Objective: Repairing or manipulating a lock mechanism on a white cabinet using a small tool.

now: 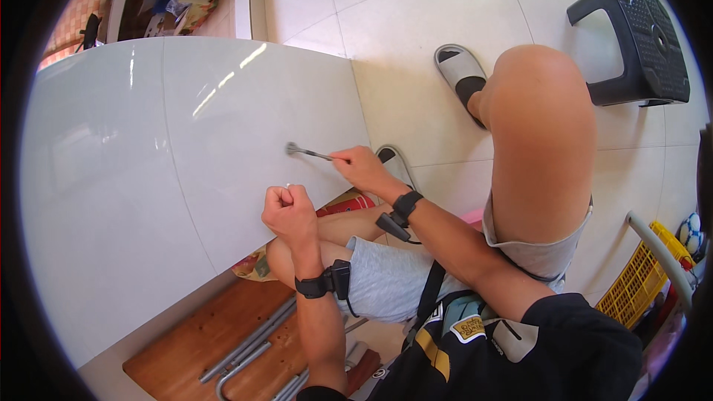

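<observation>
My right hand [364, 168] is closed around the handle end of a slim tool [312, 153] with a rounded grey head and a thin dark shaft; its exact kind is not clear. The tool's head points left, over a glossy white tiled surface [245, 111]; I cannot tell whether it touches. Nearer to me, my left hand [291, 215] is closed in a fist by that surface's edge. A tiny pale bit shows between its thumb and fingers, too small to name. Each wrist wears a black strap with a small device.
A black plastic stool [631, 44] stands at the far right on the tiled floor. At lower right are a yellow crate [637, 282] and a curved grey tube [661, 252]. Below the white surface lie a brown wooden board [178, 353] and metal tubes [249, 345]. My bare knee [542, 119] rises at right.
</observation>
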`<move>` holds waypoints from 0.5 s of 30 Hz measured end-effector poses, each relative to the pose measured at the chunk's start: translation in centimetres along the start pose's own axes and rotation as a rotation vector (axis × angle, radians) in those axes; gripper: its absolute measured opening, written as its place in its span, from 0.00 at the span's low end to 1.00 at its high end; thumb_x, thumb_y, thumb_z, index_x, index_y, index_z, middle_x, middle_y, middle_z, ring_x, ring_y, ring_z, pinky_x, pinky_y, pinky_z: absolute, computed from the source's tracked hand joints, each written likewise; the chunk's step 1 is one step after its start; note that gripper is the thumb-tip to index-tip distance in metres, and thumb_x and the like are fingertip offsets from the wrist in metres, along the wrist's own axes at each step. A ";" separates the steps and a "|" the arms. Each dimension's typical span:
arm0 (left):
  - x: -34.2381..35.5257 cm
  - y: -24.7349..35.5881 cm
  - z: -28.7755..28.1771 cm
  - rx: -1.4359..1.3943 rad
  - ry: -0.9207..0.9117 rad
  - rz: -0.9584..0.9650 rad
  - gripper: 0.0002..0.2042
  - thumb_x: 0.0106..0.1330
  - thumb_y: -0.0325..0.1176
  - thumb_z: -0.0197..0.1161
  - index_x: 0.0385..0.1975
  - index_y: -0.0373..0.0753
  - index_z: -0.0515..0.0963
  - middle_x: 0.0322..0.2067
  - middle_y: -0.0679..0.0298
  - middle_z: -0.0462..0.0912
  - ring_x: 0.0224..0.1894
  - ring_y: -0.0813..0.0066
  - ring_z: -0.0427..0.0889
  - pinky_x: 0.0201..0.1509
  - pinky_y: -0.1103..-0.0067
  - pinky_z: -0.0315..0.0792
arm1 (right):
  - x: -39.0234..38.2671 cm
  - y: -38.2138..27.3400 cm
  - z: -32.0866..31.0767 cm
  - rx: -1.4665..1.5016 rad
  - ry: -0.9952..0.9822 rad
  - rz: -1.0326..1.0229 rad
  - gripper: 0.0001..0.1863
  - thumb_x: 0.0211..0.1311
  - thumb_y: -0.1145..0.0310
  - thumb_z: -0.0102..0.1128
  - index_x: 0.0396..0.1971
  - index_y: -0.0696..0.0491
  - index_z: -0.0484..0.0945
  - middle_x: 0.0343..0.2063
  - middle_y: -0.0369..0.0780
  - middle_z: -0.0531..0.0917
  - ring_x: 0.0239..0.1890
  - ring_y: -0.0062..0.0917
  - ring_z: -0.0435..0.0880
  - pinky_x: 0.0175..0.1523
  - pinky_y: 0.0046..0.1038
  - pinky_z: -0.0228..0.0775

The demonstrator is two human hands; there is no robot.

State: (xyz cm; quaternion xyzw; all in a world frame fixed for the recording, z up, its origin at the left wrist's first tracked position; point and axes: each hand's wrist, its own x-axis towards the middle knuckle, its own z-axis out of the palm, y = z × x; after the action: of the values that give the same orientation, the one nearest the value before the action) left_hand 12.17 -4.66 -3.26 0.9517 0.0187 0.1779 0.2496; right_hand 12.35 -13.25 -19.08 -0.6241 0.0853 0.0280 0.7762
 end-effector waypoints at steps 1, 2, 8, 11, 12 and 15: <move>0.0 -0.1 0.0 -0.014 0.013 -0.007 0.16 0.56 0.22 0.59 0.16 0.38 0.57 0.15 0.73 0.57 0.20 0.84 0.55 0.21 0.80 0.54 | -0.3 0.6 -0.3 -0.006 0.008 0.066 0.16 0.58 0.63 0.53 0.38 0.54 0.86 0.23 0.50 0.83 0.24 0.44 0.81 0.33 0.38 0.73; 0.1 -0.1 0.0 -0.029 0.025 -0.013 0.16 0.57 0.22 0.59 0.16 0.39 0.56 0.16 0.73 0.57 0.20 0.84 0.54 0.21 0.80 0.53 | -0.7 1.0 0.0 -0.006 0.009 0.065 0.16 0.58 0.63 0.53 0.38 0.54 0.86 0.23 0.50 0.83 0.24 0.44 0.81 0.33 0.38 0.73; 0.1 0.0 -0.4 -0.067 0.128 0.018 0.17 0.58 0.22 0.60 0.16 0.39 0.57 0.16 0.73 0.58 0.20 0.84 0.55 0.22 0.81 0.53 | 0.1 -5.7 2.0 -0.012 -0.012 -0.069 0.16 0.58 0.64 0.52 0.39 0.55 0.86 0.23 0.52 0.81 0.24 0.45 0.80 0.32 0.37 0.73; -0.1 0.1 -0.2 -0.094 0.153 0.040 0.17 0.59 0.22 0.60 0.16 0.39 0.57 0.16 0.74 0.58 0.20 0.85 0.55 0.22 0.82 0.53 | 1.2 -6.3 0.9 -0.059 -0.054 -0.044 0.16 0.58 0.65 0.52 0.39 0.55 0.86 0.23 0.53 0.81 0.23 0.46 0.80 0.31 0.38 0.73; -0.1 0.2 -0.1 -0.097 0.154 0.042 0.17 0.59 0.22 0.60 0.16 0.39 0.57 0.16 0.74 0.58 0.20 0.85 0.55 0.22 0.82 0.53 | 1.3 -4.6 0.5 -0.023 -0.033 -0.029 0.16 0.59 0.65 0.52 0.40 0.56 0.85 0.23 0.54 0.80 0.23 0.46 0.80 0.31 0.38 0.72; -0.5 0.3 0.3 -0.135 0.124 0.046 0.17 0.60 0.22 0.59 0.16 0.39 0.57 0.16 0.74 0.59 0.20 0.85 0.55 0.21 0.82 0.53 | 0.1 0.8 -0.6 0.024 -0.013 0.063 0.16 0.59 0.65 0.52 0.40 0.56 0.85 0.23 0.55 0.80 0.23 0.48 0.79 0.31 0.40 0.72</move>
State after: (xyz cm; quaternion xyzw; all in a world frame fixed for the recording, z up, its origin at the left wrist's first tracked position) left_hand 11.80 -5.08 -3.51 0.9200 0.0003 0.2430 0.3074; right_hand 12.22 -13.62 -20.01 -0.6114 0.1002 0.0556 0.7830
